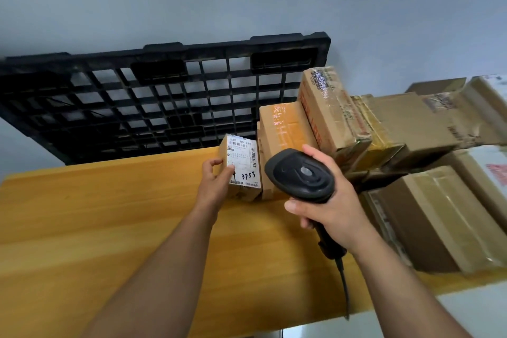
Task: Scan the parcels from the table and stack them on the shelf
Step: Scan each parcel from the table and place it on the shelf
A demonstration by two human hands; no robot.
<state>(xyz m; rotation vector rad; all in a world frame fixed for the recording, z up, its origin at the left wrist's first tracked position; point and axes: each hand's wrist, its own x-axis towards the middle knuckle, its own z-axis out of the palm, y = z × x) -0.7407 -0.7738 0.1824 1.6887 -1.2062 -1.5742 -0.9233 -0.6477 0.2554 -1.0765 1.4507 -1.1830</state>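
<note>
So, the left hand point(216, 180) grips a small parcel point(242, 170) at its left edge, thumb on the side and fingertips curled onto the white shipping label point(244, 163), which has "3753" scrawled on it in black marker. That parcel stands on the far part of the yellow wooden table point(109, 222), label facing up toward the camera, and it touches a bigger cardboard box point(279, 132) on its right. The right hand point(336, 207) is wrapped tight round the handle of a black barcode scanner point(301, 175), whose head hangs just beside the label, with its cable point(344, 288) trailing off the near edge of the table. More taped brown boxes point(411, 129) pile up across the right side of the table. A black plastic pallet point(164, 96) leans against the grey wall behind the table.
</note>
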